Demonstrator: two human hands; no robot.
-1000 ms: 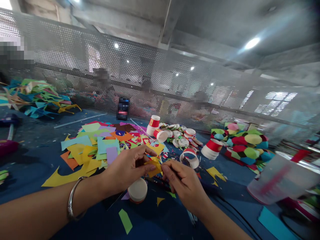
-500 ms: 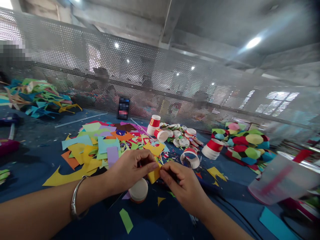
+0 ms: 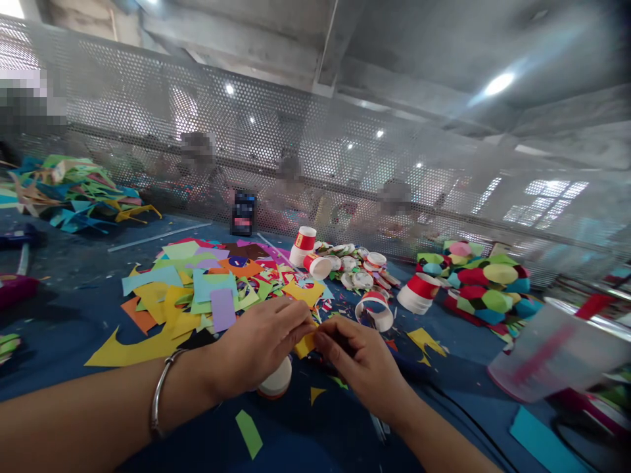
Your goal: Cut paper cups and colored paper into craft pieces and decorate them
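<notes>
My left hand (image 3: pixel 256 348) and my right hand (image 3: pixel 359 361) meet over the blue table (image 3: pixel 69 309), both pinching a small folded piece of yellow paper (image 3: pixel 305 344) between fingertips. The left wrist wears a metal bangle (image 3: pixel 160 394). Just below the left hand a white round cup (image 3: pixel 276 381) stands upside down on the table, partly hidden by the fingers. A heap of coloured paper scraps (image 3: pixel 197 289) lies right behind the left hand.
Red-and-white paper cups (image 3: pixel 419 292) and lids (image 3: pixel 355 269) lie behind the hands. A pile of coloured paper balls (image 3: pixel 483 286) sits at the right. A clear plastic cup (image 3: pixel 552 351) stands near right. More scraps (image 3: pixel 73 190) lie far left. A perforated metal screen (image 3: pixel 296 151) backs the table, people behind it.
My left hand has rolled over the yellow paper, covering more of it and of the white cup. The paper looks smaller, more tightly folded. My right hand barely moved.
</notes>
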